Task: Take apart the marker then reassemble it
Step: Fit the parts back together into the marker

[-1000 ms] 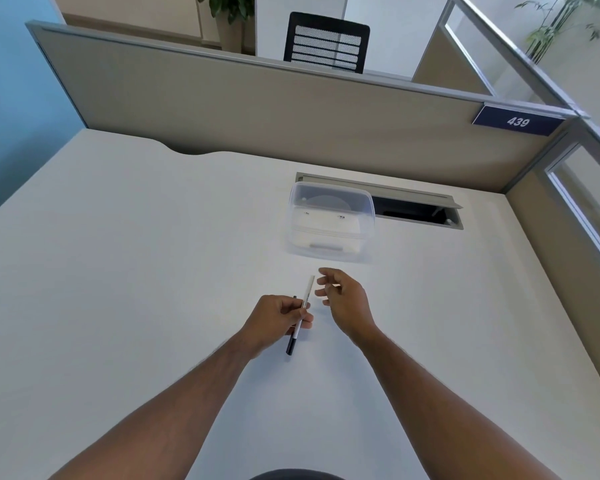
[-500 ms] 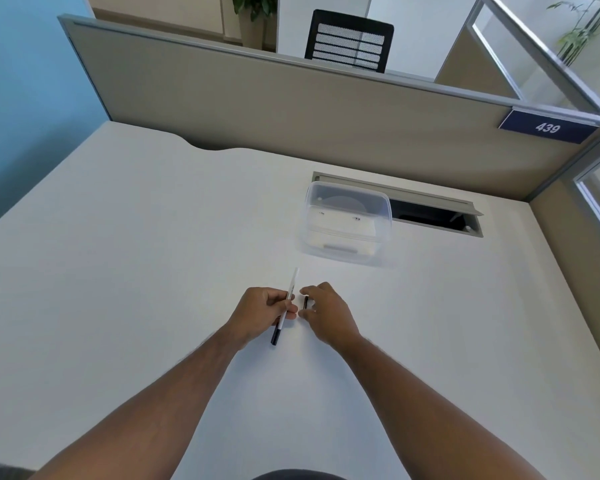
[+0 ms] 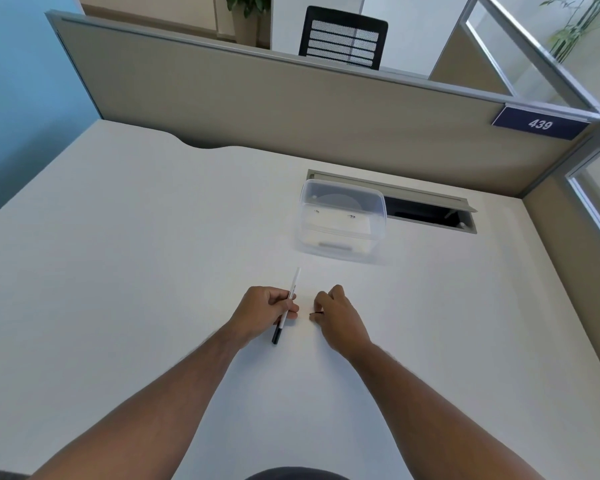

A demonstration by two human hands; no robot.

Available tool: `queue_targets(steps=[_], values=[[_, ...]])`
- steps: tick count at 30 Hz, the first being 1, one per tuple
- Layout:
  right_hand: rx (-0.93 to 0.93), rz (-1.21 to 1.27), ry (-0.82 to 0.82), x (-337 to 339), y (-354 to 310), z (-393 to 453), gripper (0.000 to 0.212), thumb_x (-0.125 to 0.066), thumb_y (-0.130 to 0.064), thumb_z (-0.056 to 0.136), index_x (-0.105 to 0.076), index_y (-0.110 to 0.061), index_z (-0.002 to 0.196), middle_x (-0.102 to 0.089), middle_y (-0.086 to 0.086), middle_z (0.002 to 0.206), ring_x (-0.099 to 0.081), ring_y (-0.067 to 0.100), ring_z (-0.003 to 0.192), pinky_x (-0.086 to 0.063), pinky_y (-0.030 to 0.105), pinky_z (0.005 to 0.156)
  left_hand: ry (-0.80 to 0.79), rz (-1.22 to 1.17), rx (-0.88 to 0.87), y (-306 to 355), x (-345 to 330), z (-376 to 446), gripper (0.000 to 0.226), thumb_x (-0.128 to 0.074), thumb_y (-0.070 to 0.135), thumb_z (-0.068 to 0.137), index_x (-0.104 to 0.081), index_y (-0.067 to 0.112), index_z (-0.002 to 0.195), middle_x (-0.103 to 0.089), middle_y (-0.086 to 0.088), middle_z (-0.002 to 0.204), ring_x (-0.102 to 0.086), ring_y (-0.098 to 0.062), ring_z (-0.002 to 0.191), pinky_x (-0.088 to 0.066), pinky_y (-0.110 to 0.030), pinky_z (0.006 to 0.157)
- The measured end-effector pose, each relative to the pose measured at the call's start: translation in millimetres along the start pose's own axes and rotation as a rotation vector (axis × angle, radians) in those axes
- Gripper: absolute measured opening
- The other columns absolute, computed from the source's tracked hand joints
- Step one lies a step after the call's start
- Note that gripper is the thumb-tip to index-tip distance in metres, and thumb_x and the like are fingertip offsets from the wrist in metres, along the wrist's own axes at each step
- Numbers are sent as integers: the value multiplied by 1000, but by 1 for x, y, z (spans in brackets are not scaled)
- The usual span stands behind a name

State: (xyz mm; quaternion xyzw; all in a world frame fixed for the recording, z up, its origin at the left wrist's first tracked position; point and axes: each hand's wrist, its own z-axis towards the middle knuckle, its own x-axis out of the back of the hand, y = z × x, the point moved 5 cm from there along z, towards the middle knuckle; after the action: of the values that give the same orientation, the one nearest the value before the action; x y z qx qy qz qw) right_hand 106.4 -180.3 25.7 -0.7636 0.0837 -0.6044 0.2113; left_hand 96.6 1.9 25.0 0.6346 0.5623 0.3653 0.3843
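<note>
My left hand (image 3: 267,311) grips a thin white marker (image 3: 294,284) around its middle. The marker's white end points away from me and its black end (image 3: 275,336) points back toward me, just above the white desk (image 3: 125,271). A short gap to the right, my right hand (image 3: 336,313) has its fingers curled low on the desk. A small dark piece (image 3: 316,312) shows at its fingertips; most of it is hidden by the fingers.
A clear plastic container (image 3: 342,225) stands on the desk beyond my hands. Behind it is an open cable slot (image 3: 430,211) in the desk. A beige partition (image 3: 291,109) with a "439" plate (image 3: 539,123) closes the far side.
My right hand came in to the marker beside my left hand, then drew away to the right with a small dark piece at its fingertips. The left hand kept its hold.
</note>
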Motion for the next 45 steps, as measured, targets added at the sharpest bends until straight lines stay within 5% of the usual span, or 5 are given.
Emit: queue_targets(steps=[6,11,17,25,45], values=[[-135,59,-28,11,11,-1,18,-44,-28,106,-45,-12,99,-62,9,95,-61,36,81,-48,43,71,-32,-1,-10,5,-10,0,14,-68,4,96,-77,4,108,-83,-10,95,-81,-17,86,-62,-21,70],[-289,517,179,57,7,11,11,-64,-27,94,-58,-22,87,-64,-2,72,-58,16,64,-47,31,59,-57,-7,-20,7,-17,1,13,-69,6,97,-76,3,108,-83,-13,97,-81,-20,88,-63,-24,72],[-271,1027,235,81,-2,19,13,-60,-2,98,-72,-6,101,-70,0,81,-60,15,69,-56,25,70,-86,16,-42,11,-24,0,14,-70,10,97,-77,4,107,-82,-14,98,-81,-21,88,-64,-30,79],[-277,938,99,76,-3,25,23,-45,-10,105,-66,-1,102,-79,2,93,-73,11,83,-56,28,75,-125,37,-47,13,-27,-5,16,-68,5,97,-77,0,109,-82,-13,100,-81,-20,88,-61,-22,72],[-216,874,-59,68,1,18,25,-56,-14,104,-70,-9,124,-76,7,97,-72,11,80,-59,24,78,-221,72,-22,12,-37,-12,15,-66,10,100,-77,6,109,-83,-10,97,-81,-22,89,-61,-25,72]])
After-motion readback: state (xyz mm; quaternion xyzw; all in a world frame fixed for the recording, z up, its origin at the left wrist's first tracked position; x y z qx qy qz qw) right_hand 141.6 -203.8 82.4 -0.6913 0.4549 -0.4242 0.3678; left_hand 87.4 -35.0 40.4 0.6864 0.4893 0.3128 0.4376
